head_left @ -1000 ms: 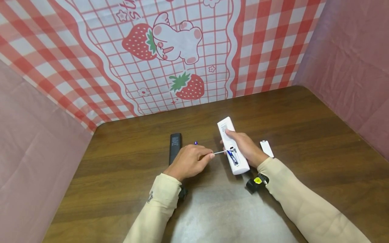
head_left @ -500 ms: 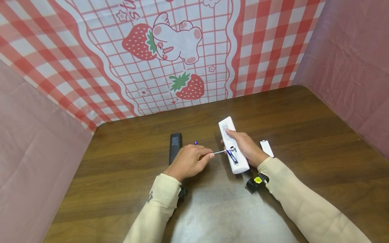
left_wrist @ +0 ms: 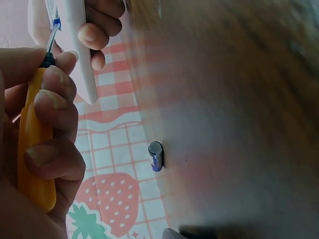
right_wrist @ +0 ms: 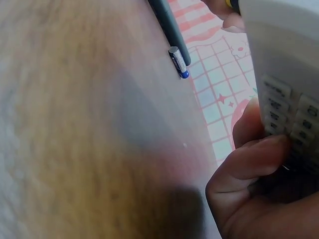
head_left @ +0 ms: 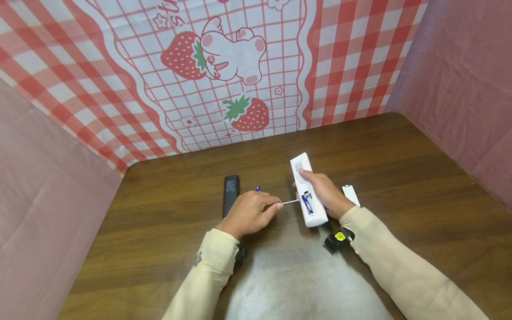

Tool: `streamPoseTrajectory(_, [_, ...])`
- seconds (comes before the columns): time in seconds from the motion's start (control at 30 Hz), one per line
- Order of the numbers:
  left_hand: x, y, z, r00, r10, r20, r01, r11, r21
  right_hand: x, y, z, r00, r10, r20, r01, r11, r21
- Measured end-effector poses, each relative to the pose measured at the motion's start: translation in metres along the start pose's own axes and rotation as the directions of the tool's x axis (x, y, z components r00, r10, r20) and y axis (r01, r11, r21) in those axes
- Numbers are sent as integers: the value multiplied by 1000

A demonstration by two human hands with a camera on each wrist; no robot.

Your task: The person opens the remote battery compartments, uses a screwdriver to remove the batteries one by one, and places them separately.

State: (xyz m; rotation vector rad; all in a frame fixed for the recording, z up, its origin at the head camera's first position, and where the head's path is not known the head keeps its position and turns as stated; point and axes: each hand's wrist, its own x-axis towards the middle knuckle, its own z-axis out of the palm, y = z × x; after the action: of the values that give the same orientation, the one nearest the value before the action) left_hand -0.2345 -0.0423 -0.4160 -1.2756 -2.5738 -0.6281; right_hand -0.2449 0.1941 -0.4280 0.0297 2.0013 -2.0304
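Note:
My left hand (head_left: 250, 213) grips a screwdriver by its orange handle (left_wrist: 36, 149), the thin metal shaft (head_left: 290, 202) pointing right. In the left wrist view the tip meets the blue end of a battery (left_wrist: 57, 23). My right hand (head_left: 326, 193) holds a white remote control (head_left: 302, 178) back side up, thumb along its back, fingers under the button side. The remote's battery compartment stands uncovered, and a blue-and-silver battery (head_left: 307, 205) lies slantwise in it. A second battery (left_wrist: 155, 157) rests on the table, just beyond my left hand.
A black remote control (head_left: 231, 191) lies face down beside my left hand, its near end hidden. The white battery cover (head_left: 351, 195) is on the wooden table (head_left: 180, 186) right of my right hand. A strawberry-print cloth (head_left: 248, 66) hangs at the back.
My right hand has shifted the white remote slightly right and away from me. The screwdriver shaft now reaches its left edge in the head view. My left hand has barely moved.

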Motion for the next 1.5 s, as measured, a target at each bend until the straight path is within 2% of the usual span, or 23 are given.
streamPoseTrajectory(0.13, [0,1,0,1000,-15,-3,15,1000,9,0,0,-1,1000,10,-3,-10,1000,-20])
streamPoseTrajectory(0.4, [4,3,1,997,-13,-74,19,997,70,0,-2,1,999,41,-28,-41,999,2])
streamPoseTrajectory(0.63, [9,6,2,997,-32,-68,38,995,87,0,-3,3,997,34,-72,-29,997,71])
streamPoseTrajectory(0.77, [11,7,2,997,-42,-66,47,995,86,0,-3,4,997,23,-70,-18,998,67])
streamPoseTrajectory(1.1, [7,6,2,994,-112,-18,113,988,107,1,-5,3,994,46,-99,-37,995,92])
streamPoseTrajectory(1.23, [7,5,1,989,-148,27,144,984,107,2,-4,2,993,27,-119,-22,999,41])
streamPoseTrajectory(1.5, [9,6,4,982,-164,89,154,982,107,4,-1,2,988,17,-153,-20,1000,-17])
